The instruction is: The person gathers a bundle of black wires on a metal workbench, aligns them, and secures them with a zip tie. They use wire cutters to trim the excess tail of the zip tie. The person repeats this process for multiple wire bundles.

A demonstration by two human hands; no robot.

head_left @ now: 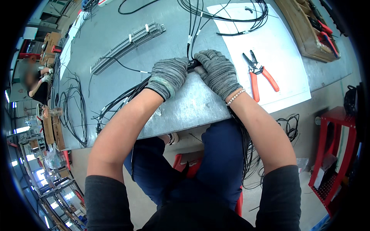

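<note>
Both my hands wear grey knit gloves and meet near the table's front edge. My left hand is closed around a bundle of black cables that trails off to the lower left. My right hand grips the same bundle just beside it, where a dark bunched part shows between the fingers. Several black cables with white labels run up from there. Fingertips are partly hidden. Right of my right hand, wire strippers with orange-red handles lie spread on white paper.
A long grey terminal strip lies on the metal table. Loose black wires spread at the left; more cables hang beside my leg. A wooden tool box stands far right, a red shelf below. Another person works far left.
</note>
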